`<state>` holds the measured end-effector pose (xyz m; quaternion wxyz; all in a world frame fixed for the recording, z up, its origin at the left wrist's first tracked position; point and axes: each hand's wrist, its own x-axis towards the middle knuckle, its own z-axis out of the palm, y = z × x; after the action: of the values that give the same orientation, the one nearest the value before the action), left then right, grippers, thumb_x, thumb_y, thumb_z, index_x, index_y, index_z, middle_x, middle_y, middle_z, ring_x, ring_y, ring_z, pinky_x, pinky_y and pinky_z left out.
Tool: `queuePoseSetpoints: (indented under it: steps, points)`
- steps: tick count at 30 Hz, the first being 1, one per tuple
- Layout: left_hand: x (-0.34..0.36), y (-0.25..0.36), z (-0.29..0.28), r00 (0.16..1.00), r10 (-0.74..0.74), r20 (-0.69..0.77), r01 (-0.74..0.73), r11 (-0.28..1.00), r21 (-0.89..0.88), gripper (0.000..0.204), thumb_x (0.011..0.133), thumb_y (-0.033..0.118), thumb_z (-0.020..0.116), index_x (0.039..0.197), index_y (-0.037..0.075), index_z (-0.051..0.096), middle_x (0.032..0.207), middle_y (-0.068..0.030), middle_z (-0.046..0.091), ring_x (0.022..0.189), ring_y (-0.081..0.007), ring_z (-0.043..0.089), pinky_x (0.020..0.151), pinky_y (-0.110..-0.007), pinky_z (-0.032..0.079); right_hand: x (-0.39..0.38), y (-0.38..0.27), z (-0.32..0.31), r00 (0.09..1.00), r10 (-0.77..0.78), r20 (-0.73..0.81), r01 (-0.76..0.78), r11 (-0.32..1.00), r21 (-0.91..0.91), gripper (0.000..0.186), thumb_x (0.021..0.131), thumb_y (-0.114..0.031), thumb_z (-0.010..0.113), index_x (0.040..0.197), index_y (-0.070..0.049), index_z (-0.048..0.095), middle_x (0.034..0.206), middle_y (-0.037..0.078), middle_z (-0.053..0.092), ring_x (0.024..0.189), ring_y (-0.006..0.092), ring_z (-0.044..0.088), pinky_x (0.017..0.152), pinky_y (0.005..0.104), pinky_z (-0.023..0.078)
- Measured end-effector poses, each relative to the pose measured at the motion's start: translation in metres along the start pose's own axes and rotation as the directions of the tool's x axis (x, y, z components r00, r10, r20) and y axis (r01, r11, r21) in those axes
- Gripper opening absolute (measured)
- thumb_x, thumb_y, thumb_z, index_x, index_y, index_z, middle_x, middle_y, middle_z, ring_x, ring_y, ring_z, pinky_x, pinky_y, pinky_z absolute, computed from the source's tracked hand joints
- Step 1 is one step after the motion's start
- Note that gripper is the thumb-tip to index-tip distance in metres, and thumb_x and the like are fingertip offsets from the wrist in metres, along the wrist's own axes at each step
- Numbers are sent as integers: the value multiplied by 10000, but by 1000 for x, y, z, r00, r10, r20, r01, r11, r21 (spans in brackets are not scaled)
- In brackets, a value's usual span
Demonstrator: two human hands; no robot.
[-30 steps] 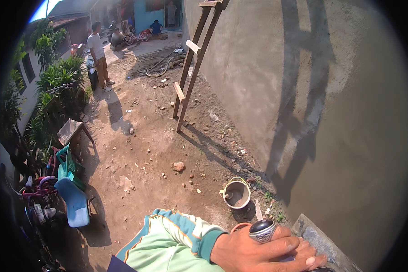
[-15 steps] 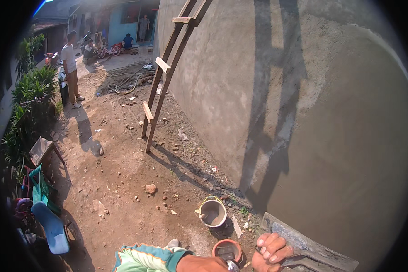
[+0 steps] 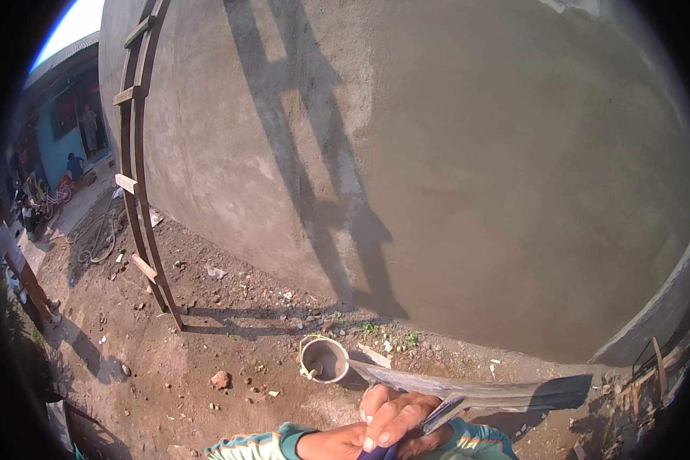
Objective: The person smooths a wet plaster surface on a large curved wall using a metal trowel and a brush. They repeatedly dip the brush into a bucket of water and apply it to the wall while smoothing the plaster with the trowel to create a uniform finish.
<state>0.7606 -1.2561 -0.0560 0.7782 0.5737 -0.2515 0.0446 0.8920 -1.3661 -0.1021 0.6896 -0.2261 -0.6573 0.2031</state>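
At the bottom middle my two hands are close together and overlap. My right hand (image 3: 400,414) is closed, with curled fingers on top, around part of a long grey board (image 3: 498,389) smeared with what looks like mortar. A narrow grey strip (image 3: 443,414) sticks out beside these fingers; whether it belongs to the board I cannot tell. My left hand (image 3: 336,442) comes in from the left, also closed, its fingertips mostly hidden by the right. A bit of dark purple material (image 3: 379,454) shows beneath the fingers. Just beyond stands a bucket (image 3: 323,359) with a yellowish handle.
A wooden ladder (image 3: 136,138) leans on the tall wall (image 3: 498,169), whose right part looks darker and smoother. Stones (image 3: 220,379) and rubble lie on the dirt ground. A person (image 3: 23,264) stands far left; others are near the blue house. Wood scraps (image 3: 659,372) lie at right.
My view has turned right, so the ladder and bucket appear further left. My hands have come together, and the board lies more level. The reddish pot by my hands is out of sight.
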Motion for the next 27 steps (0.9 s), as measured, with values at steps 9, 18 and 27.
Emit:
queuePoseSetpoints:
  steps: [9, 18, 27]
  points:
    - [-22, 20, -1, 998, -30, 62, 15, 975, 220, 612, 890, 377, 828, 1378, 94, 591, 1285, -160, 632, 909, -256, 676, 737, -350, 515, -41, -71, -22, 985, -35, -170, 5, 986, -169, 427, 869, -404, 794, 1122, -72, 704, 988, 149, 757, 848, 366, 708, 904, 516, 476]
    - [17, 27, 38, 929, 292, 225, -369, 741, 561, 180, 891, 169, 763, 1013, 47, 712, 992, -132, 705, 867, -323, 700, 731, -427, 543, -37, -87, -27, 996, 46, -72, -57, 985, -162, 365, 883, -363, 767, 1096, -73, 702, 960, 136, 747, 823, 342, 697, 872, 493, 479]
    - [47, -8, 76, 742, 635, 214, -573, 434, 695, 198, 784, 37, 743, 977, 14, 702, 1021, -180, 703, 722, -259, 673, 572, -350, 490, -48, -106, -41, 991, 103, -81, -115, 981, -157, 304, 897, -322, 741, 1069, -74, 700, 932, 124, 738, 799, 319, 686, 839, 471, 482]
